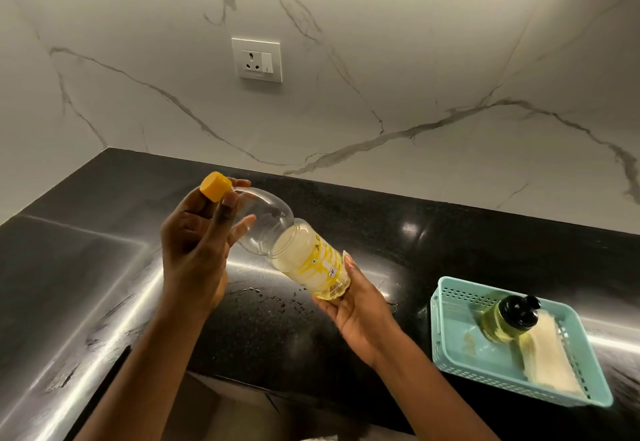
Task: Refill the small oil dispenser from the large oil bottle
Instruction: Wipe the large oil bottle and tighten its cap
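2 hands hold the large oil bottle (294, 250) tilted above the black counter (450, 232). The left hand (194, 243) pinches the yellow cap (215, 186) at the raised neck, and the right hand (360, 309) cups the base, where the oil pools. Whether the cap is free of its thread I cannot tell.

The small oil dispenser (509, 319) stands well apart at the near right, inside the teal basket (467, 293) beside a folded cloth (550, 364), with its black top on.

I judge 2 risks. An oily base could slip from the palm once the cap comes off. Oil poured before the dispenser is opened would run into the basket. Droplets (270, 297) on the counter hint at slickness.
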`<state>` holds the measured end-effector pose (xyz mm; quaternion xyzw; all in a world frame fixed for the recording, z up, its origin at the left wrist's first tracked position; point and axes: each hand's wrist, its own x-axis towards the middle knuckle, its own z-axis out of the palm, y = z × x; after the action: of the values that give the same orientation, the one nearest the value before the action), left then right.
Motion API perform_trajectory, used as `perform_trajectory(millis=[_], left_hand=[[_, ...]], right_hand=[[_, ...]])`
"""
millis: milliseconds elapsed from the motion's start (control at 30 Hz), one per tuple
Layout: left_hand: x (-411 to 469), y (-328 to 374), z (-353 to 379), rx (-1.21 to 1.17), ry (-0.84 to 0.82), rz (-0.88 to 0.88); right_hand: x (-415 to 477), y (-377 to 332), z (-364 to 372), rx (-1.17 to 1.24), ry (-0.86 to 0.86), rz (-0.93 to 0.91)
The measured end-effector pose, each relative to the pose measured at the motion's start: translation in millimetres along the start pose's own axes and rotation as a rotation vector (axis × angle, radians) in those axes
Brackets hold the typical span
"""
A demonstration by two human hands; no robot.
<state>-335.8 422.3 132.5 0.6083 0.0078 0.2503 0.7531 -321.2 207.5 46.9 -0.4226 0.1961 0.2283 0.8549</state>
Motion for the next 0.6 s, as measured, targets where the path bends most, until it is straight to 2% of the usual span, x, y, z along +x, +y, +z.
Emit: perform_trajectory(millis=[133, 233, 300, 400, 500, 600], left_hand=[[1, -4, -3, -0.079, -0.039, 0.004], [1, -13, 4, -0.145, 0.112, 0.003], [4, -15, 7, -0.135, 0.202, 0.008], [10, -11, 7, -0.156, 0.237, 0.007], [11, -8, 9, -0.124, 0.143, 0.032], [3, -11, 19, -0.028, 0.013, 0.020]], right_hand=[[1, 0, 0, -0.008, 0.102, -0.162], [-2, 6, 10, -0.097, 0.158, -0.316], [-9, 11, 15, -0.270, 0.227, -0.441], [-18, 24, 9, -0.725, 0.313, -0.684], [-23, 33, 10, -1.085, 0.226, -0.846], [-36, 30, 38, -1.234, 0.057, -0.826]])
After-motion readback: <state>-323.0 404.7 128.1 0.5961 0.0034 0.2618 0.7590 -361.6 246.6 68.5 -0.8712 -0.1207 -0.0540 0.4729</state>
